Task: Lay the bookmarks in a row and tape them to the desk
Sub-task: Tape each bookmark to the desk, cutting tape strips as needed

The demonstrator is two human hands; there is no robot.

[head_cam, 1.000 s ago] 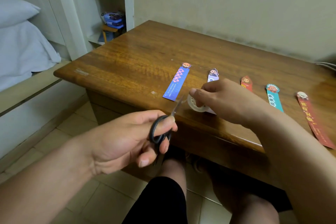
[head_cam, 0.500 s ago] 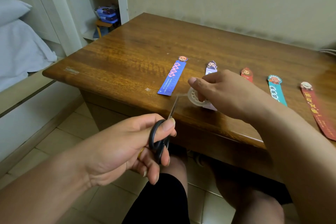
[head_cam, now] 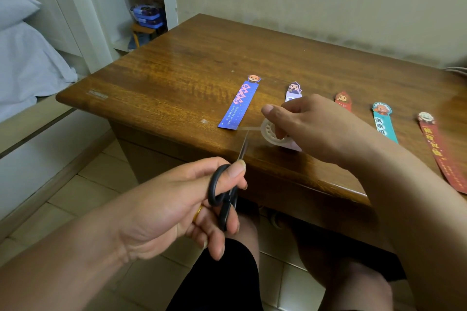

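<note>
Clear tape (head_cam: 249, 128) runs left from the roll (head_cam: 271, 132) at centre frame, toward the near end of the blue bookmark (head_cam: 240, 105) on the desk (head_cam: 177, 70). The right hand (head_cam: 310, 126) grips the roll with curled fingers. The left hand (head_cam: 171, 207), lower centre, grips the scissors (head_cam: 227, 192), tips at the strip. Best to keep it taut and cut square, close to the roll.

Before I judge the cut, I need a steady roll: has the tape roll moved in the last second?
No. The tape roll stays over the lilac bookmark's near end, beside the blue bookmark's corner.
</note>
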